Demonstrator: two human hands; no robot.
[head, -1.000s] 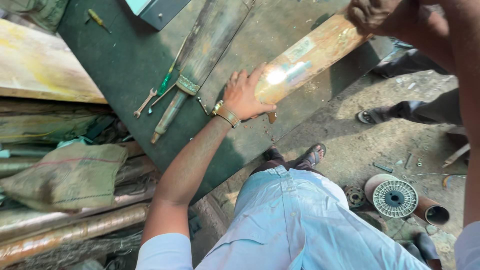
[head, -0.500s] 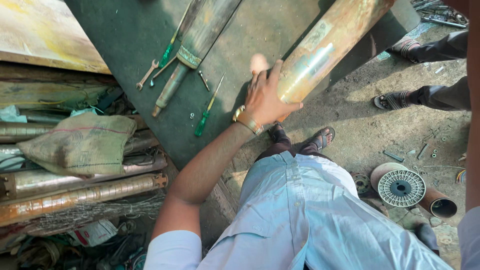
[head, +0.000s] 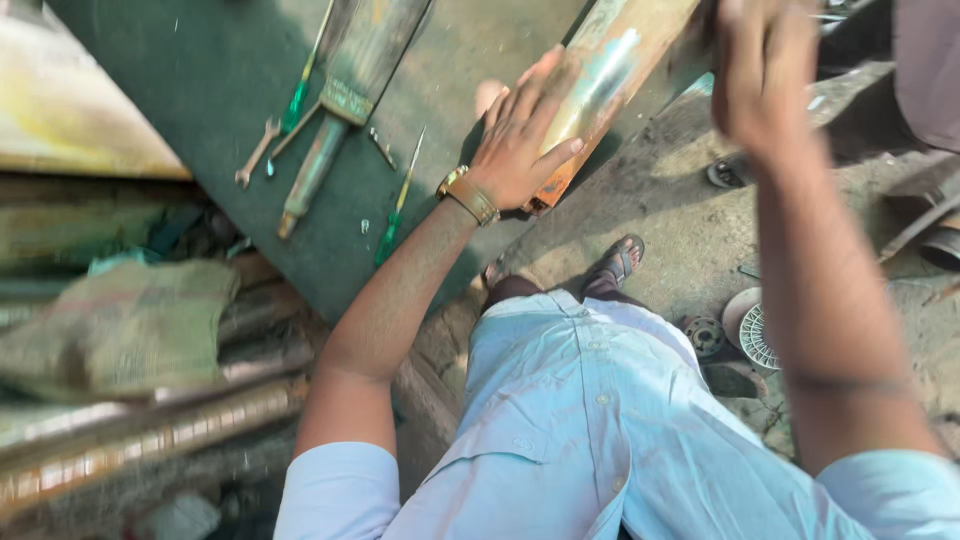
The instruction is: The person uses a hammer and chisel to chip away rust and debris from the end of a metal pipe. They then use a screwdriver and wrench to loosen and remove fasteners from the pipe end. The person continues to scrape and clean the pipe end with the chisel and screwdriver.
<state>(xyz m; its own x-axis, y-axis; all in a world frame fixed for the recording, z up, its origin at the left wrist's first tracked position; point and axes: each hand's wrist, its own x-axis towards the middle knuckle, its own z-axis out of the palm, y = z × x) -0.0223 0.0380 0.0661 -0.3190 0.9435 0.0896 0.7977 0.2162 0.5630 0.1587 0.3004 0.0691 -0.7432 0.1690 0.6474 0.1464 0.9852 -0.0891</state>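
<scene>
The left hand (head: 520, 150) lies flat, fingers spread, on the lower end of a long rusty metal cylinder (head: 610, 85) that slants over the right edge of the dark green desk (head: 200, 90); its grip is released, pressing rather than clasping; the right hand (head: 765, 75) is raised near the cylinder's upper part, blurred, so whether its grip is clenched cannot be told; a green-handled screwdriver (head: 395, 210) lies just left of the left wrist; a wrench (head: 255, 152) lies nearer the desk's left edge.
</scene>
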